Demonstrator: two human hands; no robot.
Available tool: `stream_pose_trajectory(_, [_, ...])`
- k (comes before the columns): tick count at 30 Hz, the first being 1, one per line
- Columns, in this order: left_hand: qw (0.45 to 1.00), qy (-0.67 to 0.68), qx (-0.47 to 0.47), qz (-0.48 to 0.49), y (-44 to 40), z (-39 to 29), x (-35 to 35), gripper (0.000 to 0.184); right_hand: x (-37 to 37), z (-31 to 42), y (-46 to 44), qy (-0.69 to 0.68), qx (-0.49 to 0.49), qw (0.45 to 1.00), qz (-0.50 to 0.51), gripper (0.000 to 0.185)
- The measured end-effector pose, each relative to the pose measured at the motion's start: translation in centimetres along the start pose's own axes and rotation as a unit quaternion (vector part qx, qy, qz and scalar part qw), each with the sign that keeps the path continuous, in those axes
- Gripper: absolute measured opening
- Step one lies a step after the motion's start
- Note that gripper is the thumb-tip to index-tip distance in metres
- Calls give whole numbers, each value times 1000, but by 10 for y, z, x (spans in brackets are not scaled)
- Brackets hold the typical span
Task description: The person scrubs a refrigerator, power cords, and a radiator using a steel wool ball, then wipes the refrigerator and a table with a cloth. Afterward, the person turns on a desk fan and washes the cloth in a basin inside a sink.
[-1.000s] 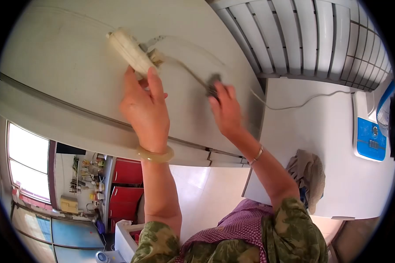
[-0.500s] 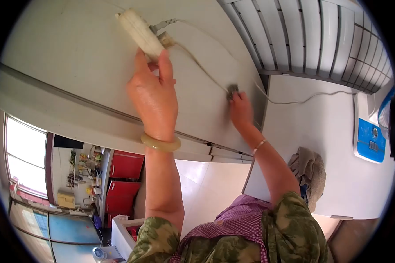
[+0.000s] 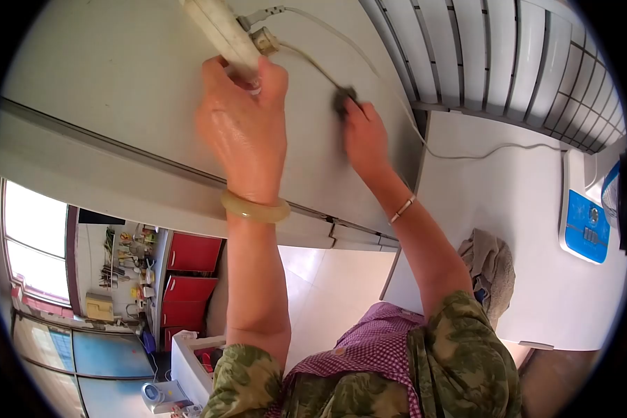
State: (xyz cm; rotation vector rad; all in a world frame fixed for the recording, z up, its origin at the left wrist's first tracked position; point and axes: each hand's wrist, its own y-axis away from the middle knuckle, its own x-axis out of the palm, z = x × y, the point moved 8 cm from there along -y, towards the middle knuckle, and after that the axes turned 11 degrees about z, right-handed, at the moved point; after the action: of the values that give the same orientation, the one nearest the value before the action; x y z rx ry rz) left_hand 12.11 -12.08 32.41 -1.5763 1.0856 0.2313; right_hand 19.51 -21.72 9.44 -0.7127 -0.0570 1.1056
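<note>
A cream power strip (image 3: 224, 36) rests against the pale grey panel, and my left hand (image 3: 244, 129) grips its lower end between thumb and fingers. Two plugs sit in its side: a grey plug (image 3: 259, 15) with a white cord, and a yellowed plug (image 3: 265, 42). From the yellowed plug a cord (image 3: 310, 59) runs to my right hand (image 3: 366, 138). That hand's fingers are closed on a small dark plug-like piece (image 3: 343, 100), blurred by motion. Whether the cord joins this piece or passes behind it, I cannot tell.
A white tabletop (image 3: 529, 202) on the right carries a crumpled brown towel (image 3: 491, 272) and a blue-and-white device (image 3: 586, 226). The white cord (image 3: 481, 160) crosses it. Beyond stands a grey slatted panel (image 3: 481, 56). Red cabinets (image 3: 189, 299) show at lower left.
My right hand has moved up and left with the dark piece, nearer the power strip. The strip sits a little higher in view, and my left fingers have closed tighter round its end.
</note>
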Motion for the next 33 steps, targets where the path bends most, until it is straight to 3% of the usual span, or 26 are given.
stream_pose_trajectory(3, [999,36,13,8,1,3,5,35,19,-84,60,25,183,972,147,28])
stream_pose_trajectory(6, [999,30,18,6,2,2,8,40,20,-110,95,-7,109,990,88,31])
stream_pose_trajectory(9, [997,-74,23,8,4,-13,7,39,-27,-19,47,-187,25,982,-21,34])
stream_pose_trajectory(11, [998,-63,24,13,2,-3,7,38,-40,24,0,-222,6,973,-55,36])
stream_pose_trajectory(13, [998,-58,17,21,2,3,5,37,-45,61,-41,-168,-59,982,-58,41])
stream_pose_trajectory(16, [997,-63,6,33,9,5,-3,35,-31,69,-41,-117,-80,989,-46,42])
stream_pose_trajectory(23, [999,-5,-34,12,18,0,0,35,40,-102,65,-69,187,980,6,35])
stream_pose_trajectory(26, [998,21,-52,-3,19,1,-1,38,75,-185,123,5,279,960,34,35])
stream_pose_trajectory(30, [995,13,-30,-99,41,-5,-10,31,116,-270,171,-44,420,894,149,38])
stream_pose_trajectory(32, [987,-11,4,-158,76,7,-20,25,108,-258,166,12,394,900,184,39])
stream_pose_trajectory(33, [996,-1,34,-77,94,15,-2,21,105,-248,160,38,379,902,201,40])
